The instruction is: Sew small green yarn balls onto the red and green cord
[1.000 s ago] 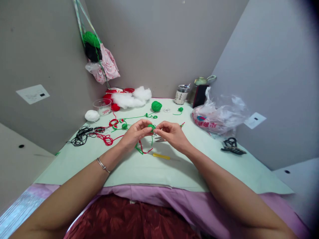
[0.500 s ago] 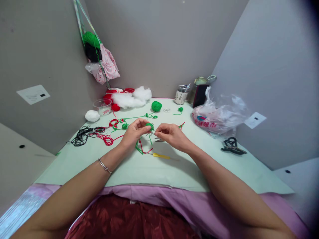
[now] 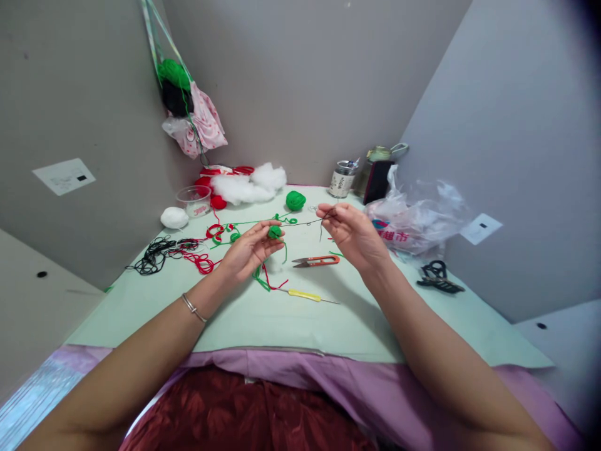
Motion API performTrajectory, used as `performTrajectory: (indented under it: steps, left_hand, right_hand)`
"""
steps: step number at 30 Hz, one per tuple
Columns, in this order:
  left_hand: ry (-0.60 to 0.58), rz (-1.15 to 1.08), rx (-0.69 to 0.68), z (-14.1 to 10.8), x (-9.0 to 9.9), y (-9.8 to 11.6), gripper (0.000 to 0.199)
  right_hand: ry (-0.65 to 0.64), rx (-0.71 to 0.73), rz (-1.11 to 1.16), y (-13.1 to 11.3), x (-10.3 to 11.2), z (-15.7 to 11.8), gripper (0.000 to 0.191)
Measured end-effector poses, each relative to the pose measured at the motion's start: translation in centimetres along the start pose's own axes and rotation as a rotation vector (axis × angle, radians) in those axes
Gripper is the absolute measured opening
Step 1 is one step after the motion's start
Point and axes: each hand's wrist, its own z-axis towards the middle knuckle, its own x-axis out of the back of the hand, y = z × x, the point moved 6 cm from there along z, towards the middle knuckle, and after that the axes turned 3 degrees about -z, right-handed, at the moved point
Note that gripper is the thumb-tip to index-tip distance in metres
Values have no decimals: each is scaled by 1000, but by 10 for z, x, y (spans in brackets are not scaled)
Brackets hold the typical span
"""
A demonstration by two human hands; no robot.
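My left hand [image 3: 244, 255] pinches a small green crocheted piece [image 3: 275, 232] between thumb and fingers, with a green yarn tail hanging from it. A thin dark thread [image 3: 295, 225] runs taut from that piece to my right hand [image 3: 360, 239], a small loop showing partway along. My right fingertips are closed on the thread, and its loose end hangs below them; whether a needle is also there I cannot tell. On the table between and below my hands lie orange-handled thread snips [image 3: 323, 260] and a yellow-handled crochet hook [image 3: 304, 295].
Tangled black yarn [image 3: 159, 255] and red yarn [image 3: 203, 263] lie on the left, near a white yarn ball [image 3: 174, 218] and a clear tub [image 3: 194, 202]. White stuffing [image 3: 244, 186] and a green ball [image 3: 295, 200] are behind. A plastic bag [image 3: 417, 213] and black hair claw [image 3: 439, 277] are right.
My right hand has moved up and right, away from my left, drawing the dark thread out straight. The green piece has dropped slightly left. The snips are now uncovered.
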Motion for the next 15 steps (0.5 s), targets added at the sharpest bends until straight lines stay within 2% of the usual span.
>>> performTrajectory:
  steps: [3,6,8,12,15]
  left_hand:
    - [-5,11,5,-1,-1,-2,18]
    - [-7,25,20,-1,-1,-4,17]
    - [-20,44,26,-1,-2,-5,17]
    - [-54,92,41,-2,-5,-9,21]
    - [-64,121,58,-4,-8,-11,23]
  right_hand:
    - [39,-30,79,0,10,4,28]
    - [6,-56,81,4,8,4,27]
    - [-40,-68,0,8,1,2,27]
    - [-135,-36,-223,15,-17,-7,42]
    - [-186,9,-350,21,-29,-13,26]
